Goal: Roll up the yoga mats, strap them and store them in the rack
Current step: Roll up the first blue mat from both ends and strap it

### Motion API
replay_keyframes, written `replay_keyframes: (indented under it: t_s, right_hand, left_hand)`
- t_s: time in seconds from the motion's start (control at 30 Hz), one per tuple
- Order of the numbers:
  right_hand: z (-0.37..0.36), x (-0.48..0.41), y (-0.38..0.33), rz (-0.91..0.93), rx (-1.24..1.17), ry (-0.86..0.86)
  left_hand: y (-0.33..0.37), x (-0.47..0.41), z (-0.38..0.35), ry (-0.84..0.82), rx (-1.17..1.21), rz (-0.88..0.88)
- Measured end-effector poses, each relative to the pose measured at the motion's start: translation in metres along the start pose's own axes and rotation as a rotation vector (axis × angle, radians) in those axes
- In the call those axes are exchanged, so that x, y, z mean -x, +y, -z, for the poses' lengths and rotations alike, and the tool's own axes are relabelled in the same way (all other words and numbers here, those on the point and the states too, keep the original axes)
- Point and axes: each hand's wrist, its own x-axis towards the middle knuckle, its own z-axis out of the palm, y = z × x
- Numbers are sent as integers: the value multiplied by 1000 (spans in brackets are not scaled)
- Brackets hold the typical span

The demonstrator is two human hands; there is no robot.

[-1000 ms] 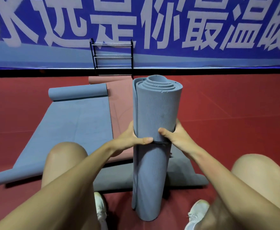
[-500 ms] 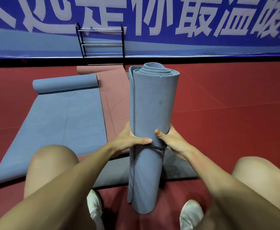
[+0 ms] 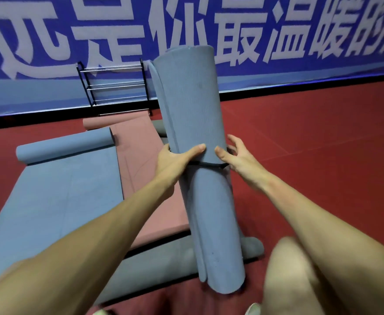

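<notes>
I hold a rolled blue yoga mat (image 3: 193, 105) upright in front of me, its top leaning slightly left. A thin black strap (image 3: 205, 165) circles it at mid-height. My left hand (image 3: 175, 162) grips the roll from the left, thumb lying across the front just above the strap. My right hand (image 3: 238, 160) holds the right side, thumb on the front, fingers loosely spread at the roll's edge by the strap's end. The black metal rack (image 3: 116, 87) stands against the wall behind, its shelves bare.
A blue mat (image 3: 61, 189) lies partly unrolled on the left, a pink mat (image 3: 138, 160) beside it, and a grey mat (image 3: 159, 260) beneath near my feet. My right knee (image 3: 295, 280) is at lower right. Red floor stretches to the right, with a blue banner wall behind.
The rolled mat has come up and nearer to the camera, now covering part of the wall. My right fingers have spread looser; my left hand's grip is unchanged. The view has tilted up.
</notes>
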Motion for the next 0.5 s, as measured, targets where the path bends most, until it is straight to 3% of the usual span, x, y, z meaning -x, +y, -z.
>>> replay_keyframes:
  t_s: [0.1,0.23,0.4,0.5]
  right_hand:
    - [30,8,9,60,247,38]
    - [69,23,20,50,460,294]
    - [134,50,37,-17,563,482]
    - [168,69,63,-49,560,577]
  left_hand:
    - [22,-10,-41,53,41,4]
    - [37,-11,-105,11,122,97]
    - [20,1,-176,-313,84,249]
    - [-3,2,-209,-502,-72,292]
